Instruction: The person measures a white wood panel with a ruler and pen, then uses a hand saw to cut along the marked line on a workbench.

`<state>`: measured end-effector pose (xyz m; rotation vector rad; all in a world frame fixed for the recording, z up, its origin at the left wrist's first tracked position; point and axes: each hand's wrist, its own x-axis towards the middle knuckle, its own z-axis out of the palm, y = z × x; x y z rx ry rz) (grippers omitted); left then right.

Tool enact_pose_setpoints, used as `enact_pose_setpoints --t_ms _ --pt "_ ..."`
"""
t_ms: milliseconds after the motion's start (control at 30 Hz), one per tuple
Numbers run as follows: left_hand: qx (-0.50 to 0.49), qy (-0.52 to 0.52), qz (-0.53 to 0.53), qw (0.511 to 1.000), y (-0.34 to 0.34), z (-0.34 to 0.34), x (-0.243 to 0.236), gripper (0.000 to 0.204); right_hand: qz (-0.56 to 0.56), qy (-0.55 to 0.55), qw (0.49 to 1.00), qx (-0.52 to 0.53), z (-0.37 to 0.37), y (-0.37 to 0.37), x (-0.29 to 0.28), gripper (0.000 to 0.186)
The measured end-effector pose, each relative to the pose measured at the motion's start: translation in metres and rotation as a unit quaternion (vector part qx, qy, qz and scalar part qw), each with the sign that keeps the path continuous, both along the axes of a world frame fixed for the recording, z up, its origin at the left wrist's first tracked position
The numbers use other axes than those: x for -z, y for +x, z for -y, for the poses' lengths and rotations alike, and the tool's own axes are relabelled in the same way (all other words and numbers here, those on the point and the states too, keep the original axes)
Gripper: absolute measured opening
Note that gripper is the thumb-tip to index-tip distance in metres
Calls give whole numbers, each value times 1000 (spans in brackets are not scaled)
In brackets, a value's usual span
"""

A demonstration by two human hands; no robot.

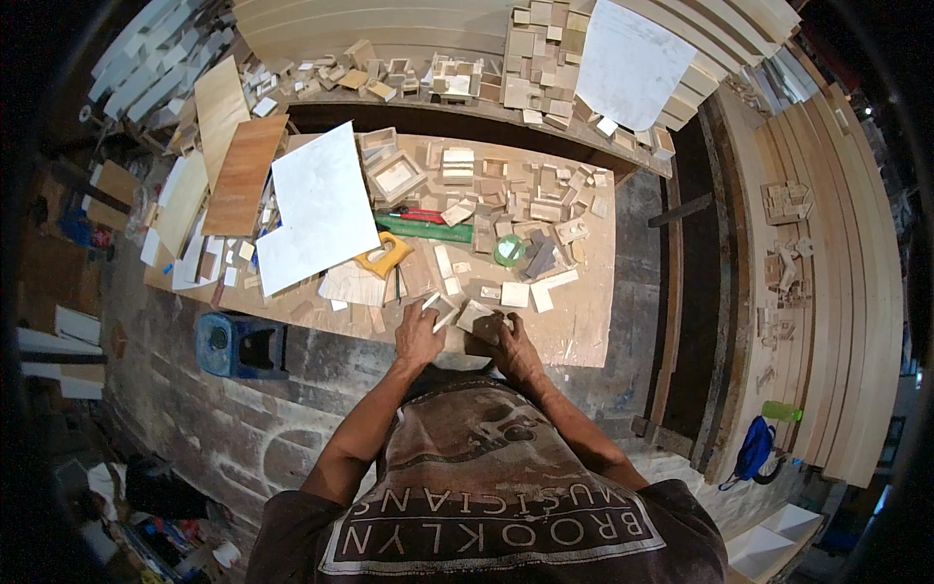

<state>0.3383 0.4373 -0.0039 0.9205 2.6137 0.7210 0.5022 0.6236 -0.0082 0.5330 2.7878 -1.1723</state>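
Note:
Near the front edge of the table, my left hand (420, 333) pinches a small pale wooden piece (443, 313) between thumb and fingers. Just across a narrow gap, my right hand (514, 352) closes on a small wooden block (476, 317), tilted toward the left hand. Beyond the hands lie a pale wooden strip (445, 263), a square wooden block (515, 295) and an L-shaped wooden piece (553, 286). A round green container (508, 250) stands farther back, beside dark grey blocks (538, 257).
A yellow saw handle (387, 254), a red tool (420, 215) and a green strip (428, 232) lie mid-table. Large white sheets (321, 219) and a brown board (243, 180) cover the left. Small wooden boxes (394, 177) crowd the back. A blue stool (219, 346) stands on the floor, left.

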Motion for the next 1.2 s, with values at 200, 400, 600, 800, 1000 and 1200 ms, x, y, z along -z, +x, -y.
enact_pose_setpoints --t_ms 200,400,600,800,1000,1200 --pt "4 14 0 1000 1 1 2 34 5 1 1000 -1 -1 2 -10 68" --pt "5 23 -1 1000 2 2 3 32 18 23 1000 3 -1 5 -19 72" --pt "3 6 -1 1000 2 1 -2 34 28 36 999 -2 -4 8 -10 78" --pt "7 -2 -40 999 2 0 -13 54 24 38 999 -4 -3 9 -20 77" --pt "5 -56 -45 997 2 -13 -45 62 30 32 999 -1 -4 12 -26 76" --pt "36 -93 -40 994 -1 -17 -43 71 12 38 999 -3 -6 14 -22 75"
